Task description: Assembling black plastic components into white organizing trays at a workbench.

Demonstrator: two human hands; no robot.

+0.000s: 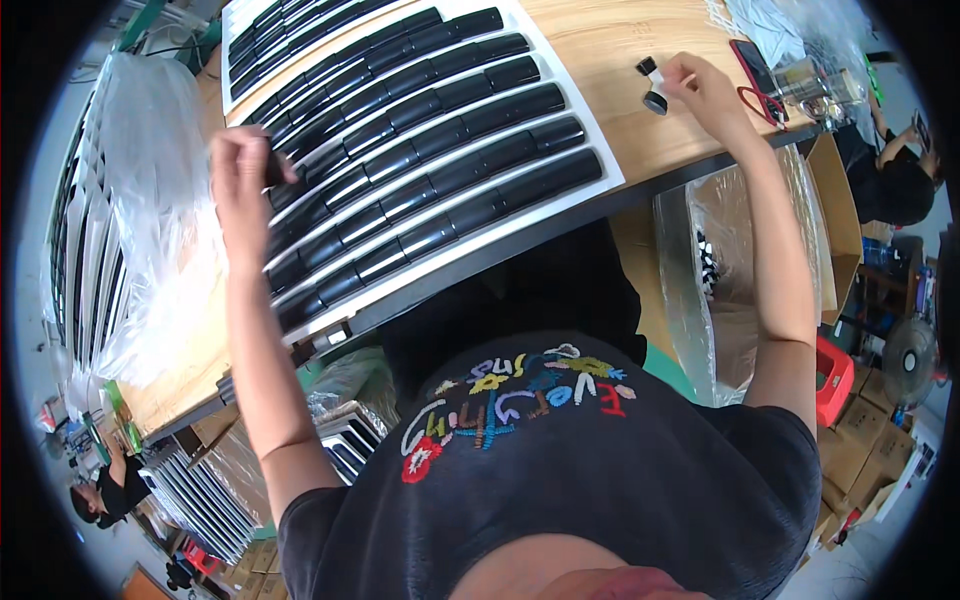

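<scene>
- So my left hand (243,165) is closed in a fist around one small black cylinder piece (273,170), right above the left end of the white tray (600,185) that's packed with rows of shiny black tubes (440,140).
- My right hand (705,88) is way over on the bare wooden table (620,60), fingertips pinched on a small black and white cap part (652,85) just past the tray's right edge.
- Hands are well apart, so honestly I'd keep my eyes on one at a time.
- Tip: bring the left piece down lined up with its row, not angled, or it'll bump the neighbours out of their slots.
- Go light on the grip, since glossy stuff probably shows prints.
- There's a phone (755,70) near my right hand; best not to knock it.
</scene>
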